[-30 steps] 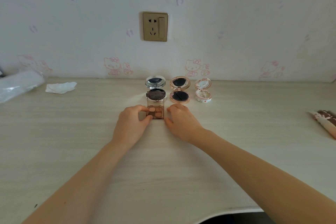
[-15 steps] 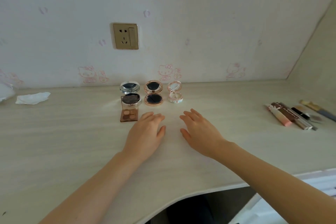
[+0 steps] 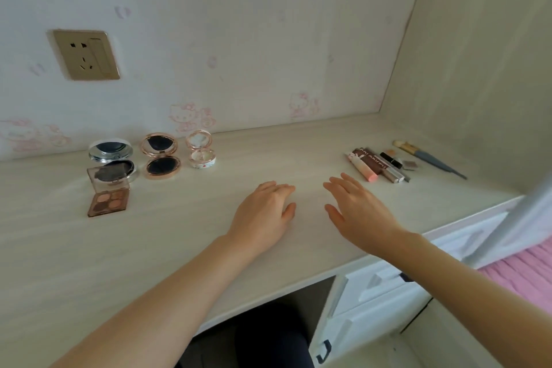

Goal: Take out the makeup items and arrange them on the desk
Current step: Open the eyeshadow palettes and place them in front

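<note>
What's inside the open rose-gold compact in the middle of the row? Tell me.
The rose-gold compact stands open: its raised lid holds a round mirror that reflects dark, and its base shows a dark round pan. The glare and darkness hide whether that pan holds powder or a puff.

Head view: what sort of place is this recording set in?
Probably a bedroom with a built-in desk: cartoon-cat wallpaper behind it, pink bedding at the right, and white drawers under the desk edge.

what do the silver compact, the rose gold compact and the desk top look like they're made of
Silver compact: shiny chrome-look rim with bright glints, metal or plated plastic. Rose gold compact: glossy copper-pink rim, likely the same. Desk top: pale matte wood-grain surface, probably laminate.
</note>
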{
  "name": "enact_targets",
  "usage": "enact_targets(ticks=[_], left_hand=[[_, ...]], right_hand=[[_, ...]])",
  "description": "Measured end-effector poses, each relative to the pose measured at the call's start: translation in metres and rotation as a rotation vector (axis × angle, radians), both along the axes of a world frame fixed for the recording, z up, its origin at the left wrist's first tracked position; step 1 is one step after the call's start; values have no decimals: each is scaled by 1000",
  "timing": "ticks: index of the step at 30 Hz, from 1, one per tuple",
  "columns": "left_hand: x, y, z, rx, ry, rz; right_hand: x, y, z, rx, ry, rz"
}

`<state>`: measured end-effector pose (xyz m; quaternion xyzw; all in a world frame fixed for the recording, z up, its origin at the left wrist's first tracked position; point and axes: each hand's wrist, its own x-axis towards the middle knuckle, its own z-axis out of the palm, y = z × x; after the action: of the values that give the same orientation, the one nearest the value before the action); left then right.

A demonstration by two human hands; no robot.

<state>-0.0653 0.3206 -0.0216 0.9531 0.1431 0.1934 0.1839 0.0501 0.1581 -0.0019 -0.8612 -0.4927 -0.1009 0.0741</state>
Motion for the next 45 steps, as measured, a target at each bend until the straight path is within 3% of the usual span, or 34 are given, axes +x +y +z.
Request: enact_targets(ticks=[10,19,27,35,40,45], left_hand=[[105,-42,15,-35,-12,-92],[226,-48,27,-138,-17,-108],[311,-50,22,-115,234,-140],[334,-57,21,-104,332,-114],[333,-61,21,-203,282,-73],[329,-66,20,-238,212,-72]], right_hand=[[85,-54,9,51,7,-194],[192,-63,17,127,150,-391],[247,-45,5,-25,112,-480],[258,-29,-10,-101,102,-499],[255,-25,-10,-79,55,-533],[250,-31,-7,135,151,-547]])
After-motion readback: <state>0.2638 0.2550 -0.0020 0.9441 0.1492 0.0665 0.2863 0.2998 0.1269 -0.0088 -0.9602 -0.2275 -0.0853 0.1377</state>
